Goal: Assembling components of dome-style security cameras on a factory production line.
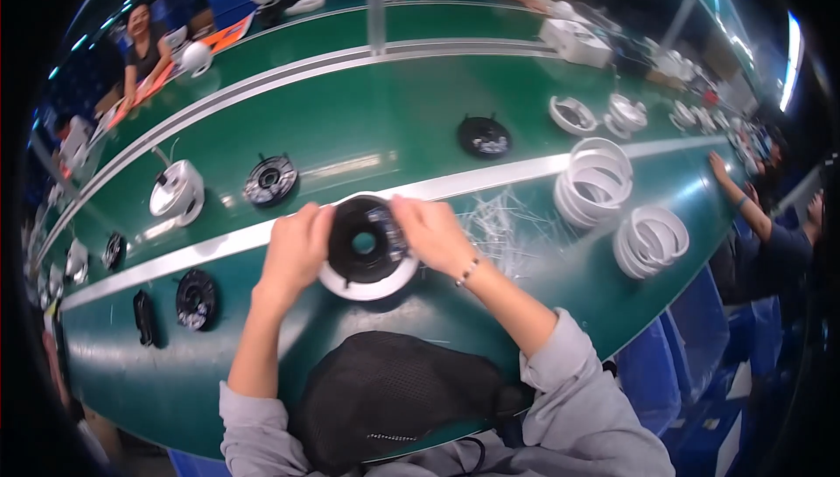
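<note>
A round black part [343, 254] with a hole in its middle is between my hands at the centre of the green bench. Below it shows the rim of a white ring-shaped housing [372, 291]; whether the two are joined I cannot tell. My left hand [300, 239] grips the black part's left edge, thumb and fingers closed. On the opposite edge, beside a strip of small shiny pieces, my right hand [429, 230] is closed too. A black mesh bag or cap [394, 394] lies in front of me, under my forearms.
Loose clear strips [503, 227] lie to the right, near stacked white rings [595, 184] and a second ring stack [652, 245]. Similar black parts [197, 299] sit left; a white housing [178, 192] stands on the conveyor [376, 131]. Other people work around.
</note>
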A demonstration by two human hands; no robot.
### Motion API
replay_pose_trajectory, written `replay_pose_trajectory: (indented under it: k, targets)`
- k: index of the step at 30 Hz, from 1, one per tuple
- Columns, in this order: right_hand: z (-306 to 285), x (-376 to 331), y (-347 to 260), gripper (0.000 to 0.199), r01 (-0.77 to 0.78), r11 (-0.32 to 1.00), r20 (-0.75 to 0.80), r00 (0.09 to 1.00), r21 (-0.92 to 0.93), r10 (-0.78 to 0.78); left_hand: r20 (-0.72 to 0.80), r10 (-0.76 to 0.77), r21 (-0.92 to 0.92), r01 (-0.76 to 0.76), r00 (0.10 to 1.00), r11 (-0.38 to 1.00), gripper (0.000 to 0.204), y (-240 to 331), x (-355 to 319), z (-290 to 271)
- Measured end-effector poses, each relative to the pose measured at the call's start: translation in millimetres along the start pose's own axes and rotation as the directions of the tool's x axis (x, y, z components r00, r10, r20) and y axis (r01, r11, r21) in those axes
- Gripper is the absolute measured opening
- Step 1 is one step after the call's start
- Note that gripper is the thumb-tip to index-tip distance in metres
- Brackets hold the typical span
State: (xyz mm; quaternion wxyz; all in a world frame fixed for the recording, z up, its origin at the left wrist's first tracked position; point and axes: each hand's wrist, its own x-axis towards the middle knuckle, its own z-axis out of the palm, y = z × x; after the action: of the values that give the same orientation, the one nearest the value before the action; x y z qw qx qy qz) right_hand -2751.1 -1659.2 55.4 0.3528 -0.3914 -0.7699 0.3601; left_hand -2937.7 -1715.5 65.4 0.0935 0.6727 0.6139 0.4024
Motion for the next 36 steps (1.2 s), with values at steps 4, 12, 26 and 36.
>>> replay_pose_trajectory:
  k: [4, 12, 26, 36]
  targets:
    - [-23, 65, 22, 0.044, -0.017, 0.958, -0.248, 0.967, -0.286, -0.057, 0.051, -0.183, -0.033, 0.185, 0.982, 0.982, 0.037, -53, -2, -18]
    - [-149, 133, 204, 0.104, -0.294, 0.697, -0.327, 0.941, -0.654, 0.091, 0.074, -0.235, -0.277, 0.246, 0.969, 0.929, 0.034, -94, -53, -17]
    - [82, 100, -51, 0.106, 0.729, 0.614, 0.595, 0.648, -0.304, -0.475, 0.333, -0.268, -0.583, 0.421, 0.904, 0.695, 0.034, -135, -92, -27]
    - [209, 87, -127, 0.110, 0.628, 0.637, 0.774, 0.628, -0.447, -0.075, 0.381, -0.283, -0.515, 0.456, 0.880, 0.726, 0.043, -126, -95, -29]
